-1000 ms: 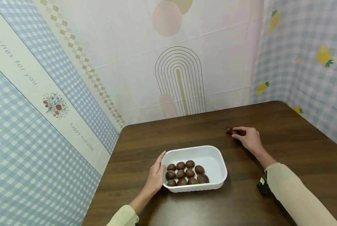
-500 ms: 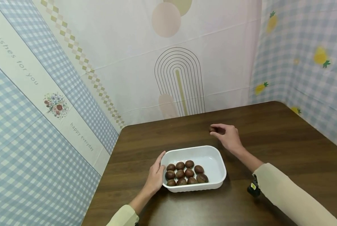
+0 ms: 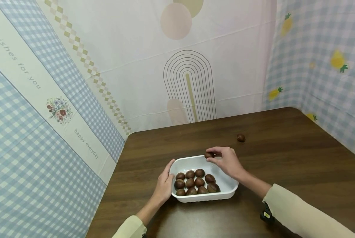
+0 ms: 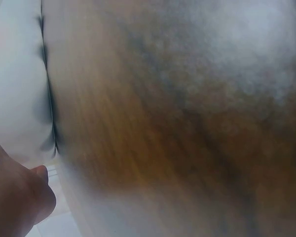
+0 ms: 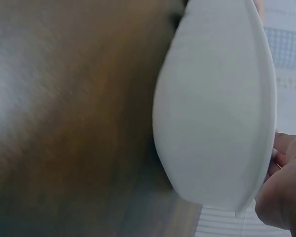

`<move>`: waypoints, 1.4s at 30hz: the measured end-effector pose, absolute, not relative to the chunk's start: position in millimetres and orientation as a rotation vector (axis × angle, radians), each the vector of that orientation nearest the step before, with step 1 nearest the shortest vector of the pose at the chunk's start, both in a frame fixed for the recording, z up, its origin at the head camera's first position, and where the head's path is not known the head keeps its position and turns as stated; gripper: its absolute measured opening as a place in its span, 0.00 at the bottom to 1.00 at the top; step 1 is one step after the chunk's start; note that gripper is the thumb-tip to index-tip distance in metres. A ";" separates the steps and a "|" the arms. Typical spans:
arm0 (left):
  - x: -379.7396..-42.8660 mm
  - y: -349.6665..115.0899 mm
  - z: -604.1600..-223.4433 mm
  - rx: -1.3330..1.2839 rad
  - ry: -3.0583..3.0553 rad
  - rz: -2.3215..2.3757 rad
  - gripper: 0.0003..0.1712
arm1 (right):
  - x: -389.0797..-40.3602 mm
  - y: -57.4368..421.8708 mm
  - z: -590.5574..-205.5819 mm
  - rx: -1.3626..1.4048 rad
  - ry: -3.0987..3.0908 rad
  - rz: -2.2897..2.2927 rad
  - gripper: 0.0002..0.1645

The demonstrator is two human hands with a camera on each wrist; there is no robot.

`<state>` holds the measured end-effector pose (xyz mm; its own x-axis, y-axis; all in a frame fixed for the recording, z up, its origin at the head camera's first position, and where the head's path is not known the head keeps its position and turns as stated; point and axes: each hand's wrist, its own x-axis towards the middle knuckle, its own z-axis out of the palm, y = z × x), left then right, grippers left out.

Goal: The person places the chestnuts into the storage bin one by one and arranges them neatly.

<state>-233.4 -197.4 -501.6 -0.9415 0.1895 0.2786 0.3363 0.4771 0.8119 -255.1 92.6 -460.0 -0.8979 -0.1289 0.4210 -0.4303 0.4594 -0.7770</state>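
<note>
My right hand (image 3: 228, 162) pinches a glossy brown oval, like a chestnut (image 3: 209, 155), between thumb and fingertips at the far rim of a white rectangular dish (image 3: 202, 198). Inside that dish, several similar brown ovals (image 3: 190, 183) sit in rough rows to the left and centre. My left hand (image 3: 163, 185) holds the dish's left side, thumb at the rim and fingers along the outer wall. The right wrist view shows the dish's pale side (image 5: 212, 108) with part of my right hand (image 5: 286, 182) beyond its rim; the chestnut-like oval is hidden there.
A single brown oval (image 3: 241, 138) lies on the dark wooden table (image 3: 284, 148) behind and right of the dish. Patterned cloth (image 3: 129, 66) hangs along the table's back, left and right sides.
My right hand has brought one brown oval leftward and nearer, from beside the other one on the table to the dish's far rim. The left hand and dish stay put.
</note>
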 end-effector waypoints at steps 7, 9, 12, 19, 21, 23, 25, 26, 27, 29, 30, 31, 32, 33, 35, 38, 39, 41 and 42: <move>-234.6 -197.5 -501.2 -0.453 -2.567 -1.465 0.35 | -245.3 83.3 -465.2 0.520 -2.489 1.332 0.15; -234.9 -197.7 -501.4 -0.453 -2.567 -1.467 0.35 | -244.7 81.3 -465.9 0.503 -2.521 1.310 0.15; -234.8 -198.1 -501.8 -0.453 -2.569 -1.466 0.35 | -245.1 78.3 -467.2 0.457 -2.571 1.263 0.15; -233.5 -198.1 -501.4 -0.460 -2.571 -1.464 0.35 | -245.5 73.4 -472.9 0.380 -2.613 1.268 0.14; -233.5 -198.1 -501.3 -0.464 -2.570 -1.467 0.35 | -245.1 73.0 -473.4 0.353 -2.611 1.306 0.15; -233.7 -198.1 -501.0 -0.467 -2.567 -1.473 0.35 | -244.8 72.8 -472.9 0.338 -2.607 1.343 0.15; -234.0 -198.3 -501.1 -0.470 -2.565 -1.472 0.35 | -245.0 72.8 -472.8 0.335 -2.605 1.352 0.15; -234.2 -198.2 -500.9 -0.471 -2.563 -1.476 0.35 | -245.2 72.8 -472.9 0.333 -2.607 1.362 0.15; -234.3 -198.1 -500.7 -0.470 -2.562 -1.480 0.35 | -245.2 72.8 -472.9 0.332 -2.609 1.367 0.15; -234.2 -197.9 -500.4 -0.468 -2.564 -1.480 0.35 | -245.3 72.9 -473.0 0.330 -2.619 1.362 0.15; -234.0 -197.9 -500.4 -0.468 -2.564 -1.478 0.35 | -245.3 72.9 -473.1 0.327 -2.625 1.365 0.14; -233.8 -197.9 -500.4 -0.466 -2.565 -1.478 0.35 | -245.1 72.8 -473.1 0.322 -2.630 1.372 0.14; -233.5 -197.9 -500.5 -0.464 -2.566 -1.478 0.35 | -244.7 72.7 -472.4 0.315 -2.637 1.380 0.13; -233.2 -198.0 -500.7 -0.463 -2.568 -1.477 0.35 | -244.2 72.5 -471.3 0.313 -2.649 1.389 0.12; -232.6 -198.2 -501.0 -0.462 -2.570 -1.478 0.35 | -243.2 72.1 -467.8 0.293 -2.684 1.406 0.11; -232.2 -198.4 -501.4 -0.464 -2.568 -1.483 0.35 | -242.8 72.7 -459.3 0.242 -2.752 1.425 0.10; -232.3 -198.5 -501.5 -0.465 -2.568 -1.484 0.35 | -242.9 73.4 -455.7 0.231 -2.771 1.431 0.11; -232.6 -198.5 -501.7 -0.467 -2.566 -1.480 0.35 | -243.8 76.0 -448.2 0.212 -2.791 1.438 0.12; -232.7 -198.5 -501.7 -0.469 -2.566 -1.477 0.35 | -244.9 78.1 -444.2 0.218 -2.789 1.449 0.13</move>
<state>-232.7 -198.5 -501.7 -0.9410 0.1954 0.2764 0.3371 0.4682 0.8168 -244.9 78.1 -444.2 -0.9904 -0.1269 0.0554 -0.1183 0.5674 -0.8149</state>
